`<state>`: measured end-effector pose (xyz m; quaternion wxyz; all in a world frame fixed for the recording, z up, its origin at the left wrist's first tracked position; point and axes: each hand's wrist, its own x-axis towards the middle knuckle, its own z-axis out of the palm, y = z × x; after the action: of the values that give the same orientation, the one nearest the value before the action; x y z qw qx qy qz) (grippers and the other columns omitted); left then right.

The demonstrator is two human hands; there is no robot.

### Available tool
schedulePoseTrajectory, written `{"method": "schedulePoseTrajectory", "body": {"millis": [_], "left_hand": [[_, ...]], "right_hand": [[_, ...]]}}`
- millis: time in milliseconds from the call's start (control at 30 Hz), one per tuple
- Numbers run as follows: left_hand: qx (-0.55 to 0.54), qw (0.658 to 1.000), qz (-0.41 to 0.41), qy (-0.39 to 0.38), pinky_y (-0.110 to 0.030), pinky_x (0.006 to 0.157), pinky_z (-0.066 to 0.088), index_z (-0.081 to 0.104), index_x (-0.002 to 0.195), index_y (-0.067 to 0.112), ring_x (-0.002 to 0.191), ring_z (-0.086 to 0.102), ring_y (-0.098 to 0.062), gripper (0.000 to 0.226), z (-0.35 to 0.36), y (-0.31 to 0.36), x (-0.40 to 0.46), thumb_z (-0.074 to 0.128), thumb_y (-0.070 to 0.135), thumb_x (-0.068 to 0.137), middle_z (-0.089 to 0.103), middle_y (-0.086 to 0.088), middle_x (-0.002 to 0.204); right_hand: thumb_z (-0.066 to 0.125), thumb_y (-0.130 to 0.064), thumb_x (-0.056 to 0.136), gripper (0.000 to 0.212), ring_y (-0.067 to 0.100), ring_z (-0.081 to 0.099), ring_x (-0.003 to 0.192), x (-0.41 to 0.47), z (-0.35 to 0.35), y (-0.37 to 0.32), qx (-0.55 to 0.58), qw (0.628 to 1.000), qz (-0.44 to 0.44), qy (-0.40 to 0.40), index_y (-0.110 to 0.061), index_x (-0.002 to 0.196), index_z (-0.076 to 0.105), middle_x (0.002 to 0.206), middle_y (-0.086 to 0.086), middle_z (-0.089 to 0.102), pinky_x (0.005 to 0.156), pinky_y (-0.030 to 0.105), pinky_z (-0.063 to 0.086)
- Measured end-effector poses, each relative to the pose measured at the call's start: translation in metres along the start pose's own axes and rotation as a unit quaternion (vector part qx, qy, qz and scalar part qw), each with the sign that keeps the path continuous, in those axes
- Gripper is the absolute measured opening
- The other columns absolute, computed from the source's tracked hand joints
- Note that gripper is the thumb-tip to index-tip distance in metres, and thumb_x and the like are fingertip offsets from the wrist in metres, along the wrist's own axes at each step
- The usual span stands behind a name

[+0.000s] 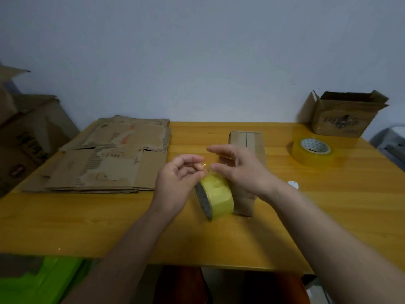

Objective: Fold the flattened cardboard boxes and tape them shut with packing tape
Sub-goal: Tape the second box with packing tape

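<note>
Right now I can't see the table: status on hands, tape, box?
Both hands picking at tape roll, pinching its loose end. Small folded box behind roll, untaped. Nothing blocking.

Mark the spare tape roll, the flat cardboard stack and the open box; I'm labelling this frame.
spare tape roll (pixel 312 155): head view, yellow outer side.
flat cardboard stack (pixel 105 163): head view, top sheet.
open box (pixel 341 121): head view, printed front wall.
</note>
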<state>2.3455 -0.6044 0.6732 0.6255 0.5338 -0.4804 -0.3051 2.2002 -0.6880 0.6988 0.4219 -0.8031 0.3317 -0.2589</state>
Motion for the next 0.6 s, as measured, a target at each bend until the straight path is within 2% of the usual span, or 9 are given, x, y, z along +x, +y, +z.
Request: {"method": "schedulePoseTrajectory", "body": {"millis": [67,100,167,267,333,433,500,533,600], "left_hand": [[-0.019,1.0,-0.002,-0.011,-0.024,0.077,0.055,0.059,0.107,0.014,0.079,0.066,-0.015,0.035,-0.002,0.002,-0.004,0.069,-0.007,0.081,0.066,-0.006,0.083],[-0.021,1.0,-0.003,-0.018,-0.027,0.079,0.055,0.055,0.113,0.016,0.081,0.066,-0.017,0.043,-0.004,0.002,-0.005,0.07,-0.007,0.08,0.066,-0.006,0.083],[-0.01,0.999,-0.01,-0.034,-0.028,0.082,0.055,0.046,0.126,0.025,0.082,0.066,-0.02,0.063,-0.006,0.0,-0.005,0.072,-0.006,0.078,0.065,-0.006,0.082],[0.034,0.997,-0.018,-0.065,-0.026,0.083,0.054,0.023,0.146,0.035,0.08,0.065,-0.016,0.096,-0.007,-0.002,-0.002,0.077,-0.003,0.076,0.062,-0.005,0.081],[0.062,0.995,-0.017,-0.08,-0.029,0.084,0.055,0.008,0.151,0.041,0.08,0.065,-0.015,0.112,-0.006,0.001,-0.001,0.08,0.002,0.074,0.063,-0.004,0.086],[0.123,0.988,-0.037,-0.08,-0.033,0.081,0.058,0.007,0.144,0.055,0.097,0.064,-0.01,0.123,-0.003,0.007,0.003,0.088,0.008,0.064,0.049,0.005,0.121],[0.157,0.982,-0.057,-0.089,-0.035,0.082,0.058,0.025,0.143,0.048,0.105,0.061,-0.007,0.111,-0.002,0.008,0.005,0.09,0.014,0.06,0.042,0.009,0.13],[0.165,0.98,-0.059,-0.098,-0.035,0.083,0.059,0.04,0.135,0.04,0.102,0.063,-0.006,0.093,-0.001,0.009,0.005,0.09,0.015,0.061,0.048,0.008,0.129],[0.184,0.974,-0.064,-0.117,-0.031,0.082,0.058,0.063,0.108,0.028,0.09,0.068,-0.005,0.052,0.0,0.01,0.004,0.088,0.015,0.065,0.066,0.006,0.11]], "right_hand": [[0.07,-0.011,0.084,0.011,0.022,0.063,0.107,-0.002,0.002,0.0,0.075,0.997,0.007,0.017,-0.018,0.093,0.068,0.111,0.008,0.068,0.099,0.041,0.048],[0.07,-0.007,0.083,0.008,0.027,0.066,0.098,-0.004,0.003,0.0,0.1,0.995,0.003,0.031,-0.015,0.083,0.067,0.1,0.013,0.071,0.093,0.045,0.051],[0.071,-0.005,0.082,0.011,0.032,0.066,0.088,-0.008,0.007,0.003,0.089,0.995,-0.018,0.048,-0.014,0.076,0.066,0.09,0.015,0.071,0.085,0.048,0.053],[0.071,-0.008,0.082,0.012,0.016,0.063,0.086,-0.014,0.013,0.006,0.019,0.996,-0.066,0.056,-0.017,0.075,0.066,0.092,0.001,0.067,0.081,0.036,0.053],[0.071,-0.009,0.082,0.012,0.01,0.059,0.089,-0.018,0.013,0.008,-0.003,0.994,-0.089,0.064,-0.017,0.076,0.065,0.097,-0.005,0.062,0.081,0.032,0.051],[0.069,-0.009,0.083,0.013,0.006,0.058,0.093,-0.024,0.009,0.009,-0.003,0.994,-0.097,0.047,-0.018,0.076,0.065,0.103,-0.007,0.059,0.085,0.029,0.049],[0.068,-0.008,0.084,0.011,0.007,0.058,0.094,-0.027,0.008,0.01,-0.009,0.995,-0.093,0.032,-0.017,0.078,0.066,0.105,-0.008,0.057,0.086,0.03,0.049],[0.067,-0.008,0.085,0.01,0.007,0.057,0.095,-0.029,0.008,0.01,-0.011,0.995,-0.089,0.031,-0.015,0.079,0.067,0.106,-0.007,0.056,0.087,0.03,0.049],[0.067,-0.008,0.085,0.008,0.006,0.056,0.095,-0.031,0.008,0.011,-0.018,0.995,-0.088,0.038,-0.014,0.08,0.067,0.104,-0.006,0.055,0.087,0.026,0.048]]}}
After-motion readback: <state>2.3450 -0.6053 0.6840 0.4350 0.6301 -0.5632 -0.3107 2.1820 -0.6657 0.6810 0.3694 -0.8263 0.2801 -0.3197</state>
